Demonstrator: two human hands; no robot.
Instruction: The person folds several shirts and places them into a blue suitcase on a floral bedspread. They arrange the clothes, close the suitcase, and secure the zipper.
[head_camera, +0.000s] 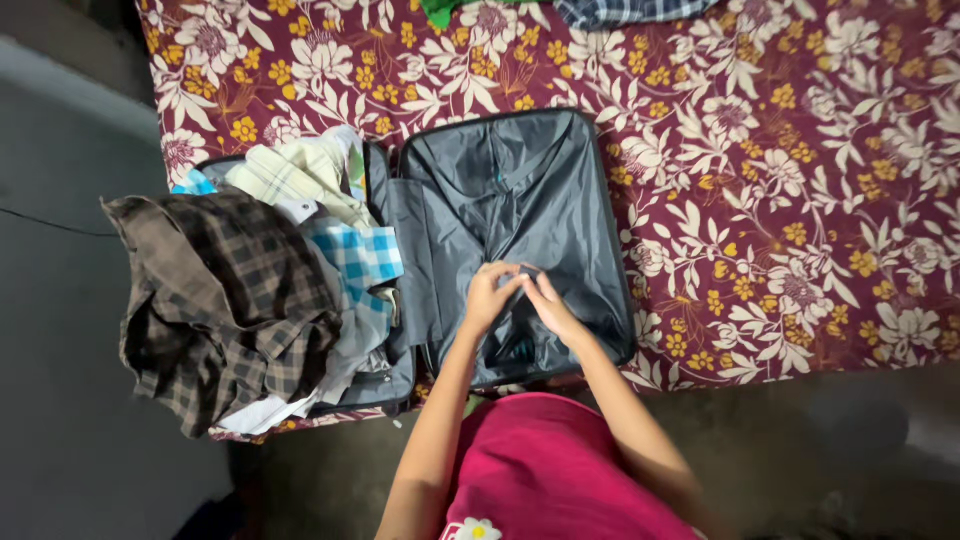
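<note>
hands (520, 295) in suitcase (590, 180), clothes (250, 290) beside

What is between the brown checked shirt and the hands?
In the head view, a blue-and-white checked cloth and the suitcase's middle hinge edge lie between the brown checked shirt and the hands.

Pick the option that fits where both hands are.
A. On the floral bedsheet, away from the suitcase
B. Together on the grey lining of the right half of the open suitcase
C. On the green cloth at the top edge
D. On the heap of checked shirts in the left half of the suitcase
B: the left hand and right hand meet on the grey lining of the suitcase's right half, pinching something small, while the checked shirts lie untouched in the other half.
</note>
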